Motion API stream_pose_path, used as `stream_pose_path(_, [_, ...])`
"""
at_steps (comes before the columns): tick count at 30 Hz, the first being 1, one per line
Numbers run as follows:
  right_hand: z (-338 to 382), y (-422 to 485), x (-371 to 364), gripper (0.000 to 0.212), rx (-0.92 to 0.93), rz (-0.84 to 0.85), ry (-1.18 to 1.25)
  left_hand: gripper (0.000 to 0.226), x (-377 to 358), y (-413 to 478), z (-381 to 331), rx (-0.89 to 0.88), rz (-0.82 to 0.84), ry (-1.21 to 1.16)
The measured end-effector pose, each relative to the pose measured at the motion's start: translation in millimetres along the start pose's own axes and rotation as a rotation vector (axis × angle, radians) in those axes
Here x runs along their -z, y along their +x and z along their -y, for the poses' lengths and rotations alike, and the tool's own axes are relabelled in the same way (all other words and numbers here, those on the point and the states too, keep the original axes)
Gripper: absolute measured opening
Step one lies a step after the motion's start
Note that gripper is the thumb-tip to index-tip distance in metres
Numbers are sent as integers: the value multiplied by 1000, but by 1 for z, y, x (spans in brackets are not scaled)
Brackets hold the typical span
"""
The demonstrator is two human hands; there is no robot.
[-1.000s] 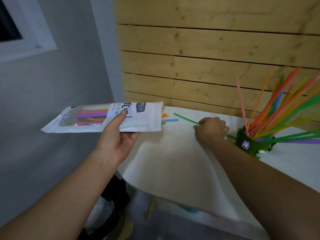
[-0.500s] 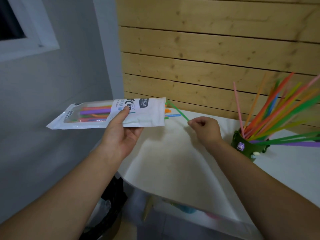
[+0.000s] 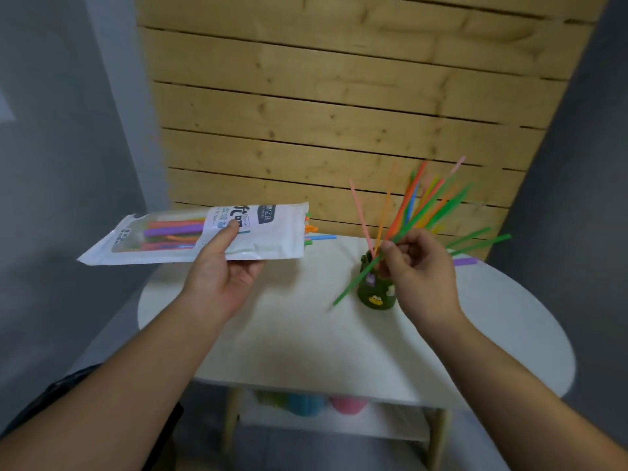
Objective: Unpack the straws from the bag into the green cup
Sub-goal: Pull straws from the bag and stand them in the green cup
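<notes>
My left hand (image 3: 222, 275) holds a white straw bag (image 3: 190, 234) flat above the table's left side; several coloured straw ends poke out of its open right end (image 3: 314, 232). My right hand (image 3: 419, 266) pinches a green straw (image 3: 353, 283) that slants down-left in front of the green cup (image 3: 375, 295). The cup stands on the white table and holds several coloured straws (image 3: 418, 205) fanning up and to the right. My right hand hides part of the cup's rim.
The white oval table (image 3: 509, 334) stands against a wooden plank wall (image 3: 339, 113). A purple straw (image 3: 465, 262) sticks out right of my hand. Coloured objects (image 3: 306, 402) sit on the shelf under the table. Grey walls flank both sides.
My right hand has carried the green straw from near the bag's mouth over to the cup. The view has swung right and down. The bag stays in my left hand.
</notes>
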State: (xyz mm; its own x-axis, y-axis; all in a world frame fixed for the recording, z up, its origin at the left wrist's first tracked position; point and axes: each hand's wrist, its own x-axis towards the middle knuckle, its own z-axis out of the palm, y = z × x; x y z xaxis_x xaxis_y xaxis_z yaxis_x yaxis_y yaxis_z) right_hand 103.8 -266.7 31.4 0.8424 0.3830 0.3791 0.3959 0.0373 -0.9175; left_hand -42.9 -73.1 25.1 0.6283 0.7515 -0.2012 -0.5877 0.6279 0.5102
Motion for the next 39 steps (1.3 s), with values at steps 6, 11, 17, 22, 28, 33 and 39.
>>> stream_pose_path(6, [-17, 0, 68, 5, -7, -213, 50, 34, -20, -3, 34, 62, 20, 14])
stream_pose_path(11, [-16, 15, 79, 4, 18, -283, 69, 33, -24, -3, 48, 73, 23, 39])
stream_pose_path(17, [-15, 25, 80, 11, 50, -312, 21, 29, -22, -1, 52, 79, 18, 73])
stream_pose_path(22, [-35, 27, 71, 8, -70, -188, -124, 23, -22, -3, 58, 96, 21, 86])
stream_pose_path(28, [-45, 28, 64, 17, -154, -58, -243, 23, -23, -8, 62, 103, 13, 97])
stream_pose_path(33, [-44, 24, 65, 14, -203, -35, -264, 16, -27, -14, 64, 101, 29, 100])
stream_pose_path(39, [-32, -4, 59, 15, -428, 193, -102, 21, -29, -18, 64, 102, 40, 91])
